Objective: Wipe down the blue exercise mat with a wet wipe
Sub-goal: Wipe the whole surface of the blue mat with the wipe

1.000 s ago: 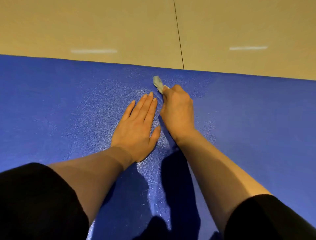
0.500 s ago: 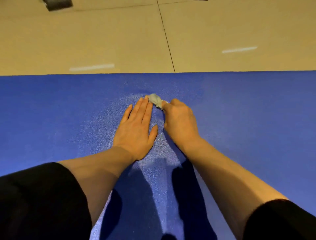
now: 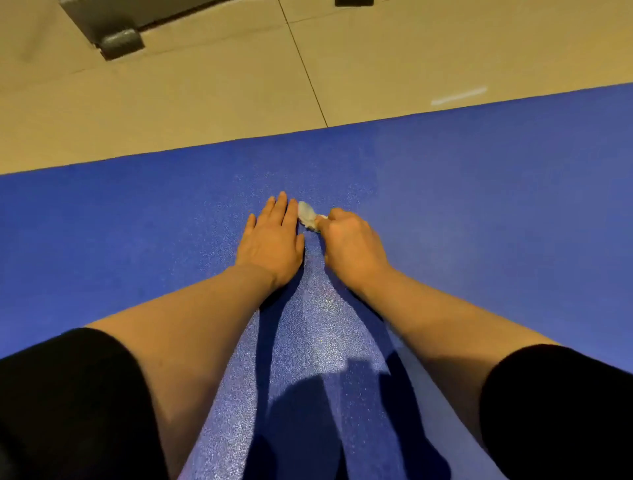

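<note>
The blue exercise mat (image 3: 479,212) spreads across the whole lower part of the head view, its far edge running along the tiled floor. My left hand (image 3: 272,241) lies flat on the mat, palm down, fingers straight and together. Just to its right, my right hand (image 3: 349,246) is curled into a fist and grips a small crumpled pale wet wipe (image 3: 307,215), which sticks out beyond the knuckles and touches the mat beside my left fingertips. A shiny damp streak (image 3: 318,329) runs on the mat between my forearms.
Beige floor tiles (image 3: 205,102) lie beyond the mat's far edge. A dark grey foot of some equipment (image 3: 120,42) stands on the floor at the top left, and another dark piece (image 3: 352,2) shows at the top edge. Black sleeves cover my upper arms.
The view has tilted up, showing more floor and the grey equipment. My right hand with the wipe has drawn back towards me and now sits beside my left fingertips. The left hand stays flat.
</note>
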